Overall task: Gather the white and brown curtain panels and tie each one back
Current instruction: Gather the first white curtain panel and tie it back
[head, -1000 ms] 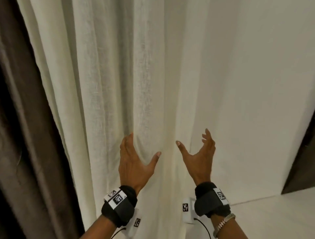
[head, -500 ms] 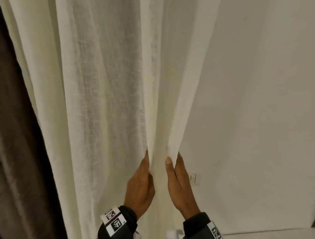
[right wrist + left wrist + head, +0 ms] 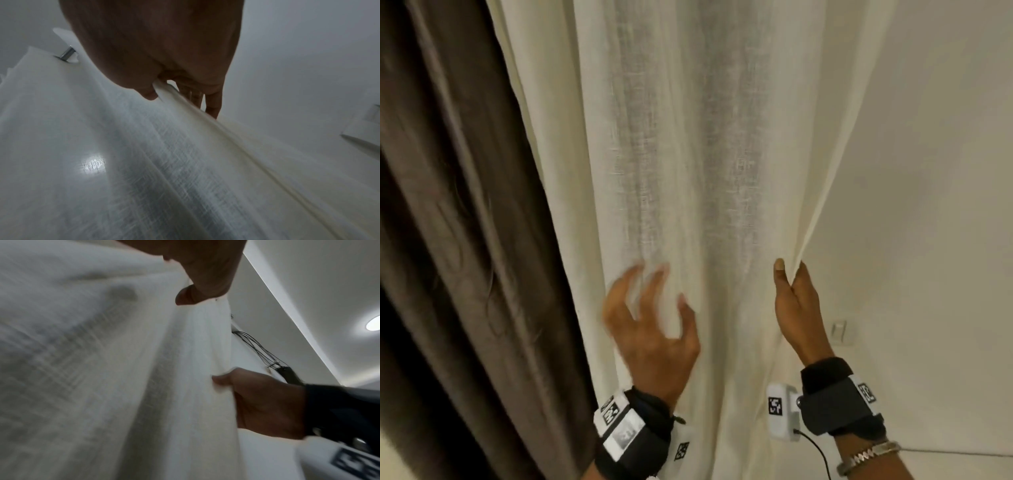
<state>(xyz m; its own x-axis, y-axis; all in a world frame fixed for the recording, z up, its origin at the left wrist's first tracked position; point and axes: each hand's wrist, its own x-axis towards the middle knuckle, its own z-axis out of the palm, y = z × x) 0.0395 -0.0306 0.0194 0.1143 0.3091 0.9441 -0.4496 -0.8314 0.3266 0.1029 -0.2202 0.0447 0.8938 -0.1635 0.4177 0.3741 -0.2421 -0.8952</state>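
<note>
We see the right hand (image 3: 796, 308) pinching the white curtain's (image 3: 688, 154) right edge between thumb and fingers. The left hand (image 3: 650, 329), blurred, fingers spread and holding nothing, lies against its folds. The brown curtain (image 3: 455, 205) hangs left, beside the white one.

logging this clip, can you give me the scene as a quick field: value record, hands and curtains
white curtain: hanging loose, not gathered or tied
brown curtain: hangs to its left, untouched
right hand: pinches the white curtain's right edge between thumb and fingers
left hand: fingers spread, blurred, at the white curtain's front folds, gripping nothing
wall: plain, to the right, with a small white switch
tie-back: none visible
</note>
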